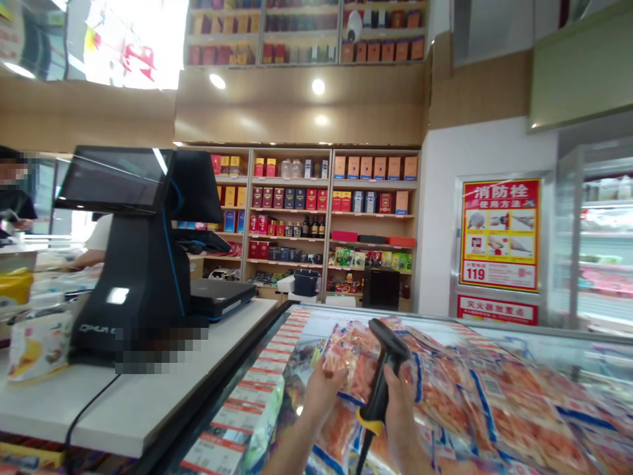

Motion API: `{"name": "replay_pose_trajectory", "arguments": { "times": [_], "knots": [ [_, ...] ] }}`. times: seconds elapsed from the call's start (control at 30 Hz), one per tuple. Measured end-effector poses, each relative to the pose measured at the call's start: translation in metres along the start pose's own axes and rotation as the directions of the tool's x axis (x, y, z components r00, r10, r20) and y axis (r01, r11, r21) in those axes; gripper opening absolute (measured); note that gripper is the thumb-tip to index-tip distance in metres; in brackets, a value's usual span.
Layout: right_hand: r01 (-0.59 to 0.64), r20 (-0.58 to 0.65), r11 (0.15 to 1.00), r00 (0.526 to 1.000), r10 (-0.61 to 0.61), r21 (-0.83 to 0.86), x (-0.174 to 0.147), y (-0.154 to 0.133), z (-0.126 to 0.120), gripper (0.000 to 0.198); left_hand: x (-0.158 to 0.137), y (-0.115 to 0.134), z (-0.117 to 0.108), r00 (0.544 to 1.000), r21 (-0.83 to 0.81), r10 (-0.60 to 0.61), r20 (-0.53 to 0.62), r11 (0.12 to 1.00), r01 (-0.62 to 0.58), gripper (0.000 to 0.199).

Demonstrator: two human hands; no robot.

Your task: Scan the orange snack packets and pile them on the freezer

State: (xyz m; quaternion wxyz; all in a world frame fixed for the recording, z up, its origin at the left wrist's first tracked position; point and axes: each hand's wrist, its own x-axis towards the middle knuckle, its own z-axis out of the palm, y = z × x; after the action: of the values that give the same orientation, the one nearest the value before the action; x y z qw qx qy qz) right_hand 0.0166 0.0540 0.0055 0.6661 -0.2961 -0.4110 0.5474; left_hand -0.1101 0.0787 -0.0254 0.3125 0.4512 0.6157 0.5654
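My right hand [399, 399] is wrapped round the handle of a black-and-yellow barcode scanner [383, 376], its head pointing up and away from me and its cable trailing downward. Left of it, my left hand [324, 389] pinches the near left edge of a clear plastic packet of pinkish-orange food [349, 359] with blue trim. The scanner partly covers that packet. Many similar packets [524, 422] lie heaped to the right, on the glass-topped case under my hands. What exactly is in the packets I cannot make out.
A white counter [163, 396] on the left bears a black point-of-sale terminal [133, 284] and a white pouch [39, 346]. Price labels [237, 412] line the case's edge. Shelves of boxes [291, 198] stand behind. Another person [14, 191] is at far left.
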Motion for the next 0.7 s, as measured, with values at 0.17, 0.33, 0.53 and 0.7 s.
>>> {"name": "replay_pose_trajectory", "arguments": {
  "times": [0.17,0.33,0.53,0.7],
  "knots": [
    [-0.222,0.194,0.965,0.962,0.194,0.137,0.0,-0.011,0.015,0.034,0.008,-0.001,-0.011,0.994,-0.056,-0.062,0.089,0.996,0.067,0.025],
    [-0.366,0.238,0.917,0.915,0.325,0.157,-0.008,-0.012,0.02,0.037,0.01,-0.001,-0.039,0.997,-0.244,-0.003,0.075,0.97,0.021,0.024],
    [-0.396,0.22,0.918,0.896,0.385,0.01,-0.011,-0.01,0.034,0.035,0.027,-0.013,-0.083,0.983,-0.402,-0.023,-0.183,0.914,-0.053,0.028],
    [-0.32,0.235,0.935,0.907,0.349,-0.153,-0.015,-0.001,0.05,0.035,0.037,-0.028,-0.095,0.938,-0.441,-0.113,-0.327,0.896,-0.046,0.027]
  ]
}}
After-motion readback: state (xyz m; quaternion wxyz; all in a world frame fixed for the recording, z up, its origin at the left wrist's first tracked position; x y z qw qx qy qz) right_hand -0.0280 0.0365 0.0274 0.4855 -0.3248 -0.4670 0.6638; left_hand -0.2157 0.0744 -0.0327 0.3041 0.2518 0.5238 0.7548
